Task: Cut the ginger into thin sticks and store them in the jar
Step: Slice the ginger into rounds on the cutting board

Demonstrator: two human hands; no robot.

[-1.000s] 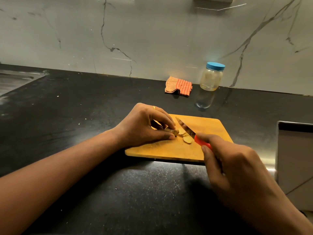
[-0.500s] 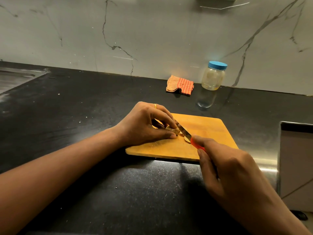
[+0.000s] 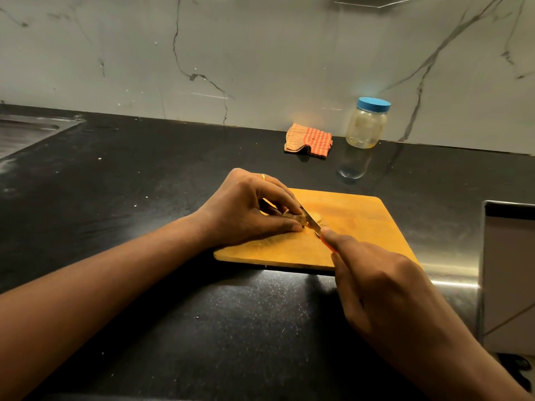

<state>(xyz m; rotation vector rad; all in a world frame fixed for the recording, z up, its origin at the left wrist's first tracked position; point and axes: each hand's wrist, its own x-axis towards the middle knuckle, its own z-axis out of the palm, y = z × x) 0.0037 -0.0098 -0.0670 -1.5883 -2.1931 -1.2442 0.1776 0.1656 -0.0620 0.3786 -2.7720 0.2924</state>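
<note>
1. change over the last second: the left hand keeps its place on the pale yellow wooden cutting board. its fingers are curled down, pinching the small tan knob of ginger against the wood.
2. the red-handled steel knife has slid in from the right. its blade now sits tight against the left fingertips, edge down at the ginger. a second ago it stood off from them, with a cut slice in plain sight.
3. the right hand has closed in with it, wrapped round the red handle, forefinger stretched along the top.
4. my reading: another slice is coming off, so the work is at slicing and no sticks are cut yet.
5. the ginger is mostly hidden under the fingers. a pale lumpy end shows, with a thin pale slice just right of the blade.
6. the clear jar with a blue lid stands closed at the back of the black table, well apart from the board.
</note>
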